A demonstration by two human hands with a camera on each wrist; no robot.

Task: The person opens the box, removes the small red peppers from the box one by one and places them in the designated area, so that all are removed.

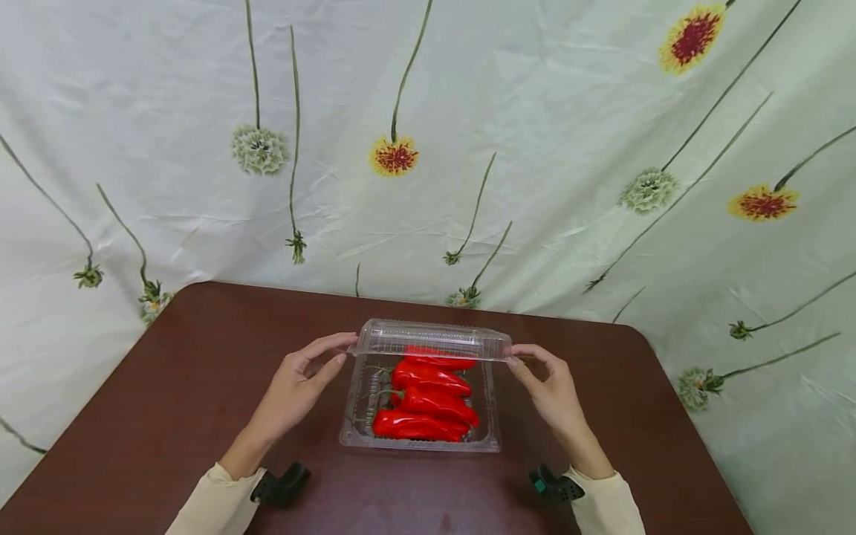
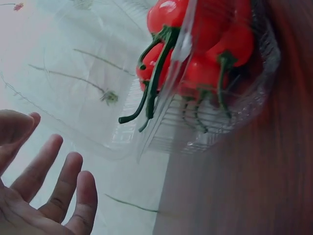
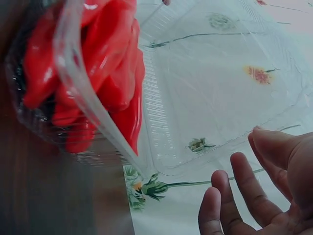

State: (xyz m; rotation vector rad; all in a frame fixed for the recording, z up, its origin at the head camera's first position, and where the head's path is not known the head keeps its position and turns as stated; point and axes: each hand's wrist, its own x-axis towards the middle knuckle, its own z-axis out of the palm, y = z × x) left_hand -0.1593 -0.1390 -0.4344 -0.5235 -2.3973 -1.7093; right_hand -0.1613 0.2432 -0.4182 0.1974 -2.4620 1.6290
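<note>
A clear plastic clamshell box (image 1: 491, 416) sits in mid-table, holding several glossy red peppers (image 1: 431, 377) with green stems. Its hinged lid (image 1: 438, 342) stands raised at the far side. At the lid's left edge, my left hand (image 1: 297, 386) pinches with thumb and index finger. My right hand (image 1: 551, 386) pinches the right edge in the same way. The left wrist view shows the green stems (image 2: 155, 81) and the other left fingers (image 2: 63, 186) spread. From the right wrist, the right thumb (image 3: 274, 144) meets the lid's rim.
The dark reddish-brown table (image 1: 200, 371) has rounded far corners. Behind it hangs a pale cloth (image 1: 468, 96) printed with flowers, reaching down to the table's back edge. A black band (image 1: 281, 484) is worn on the left wrist, another band (image 1: 556, 484) on the right.
</note>
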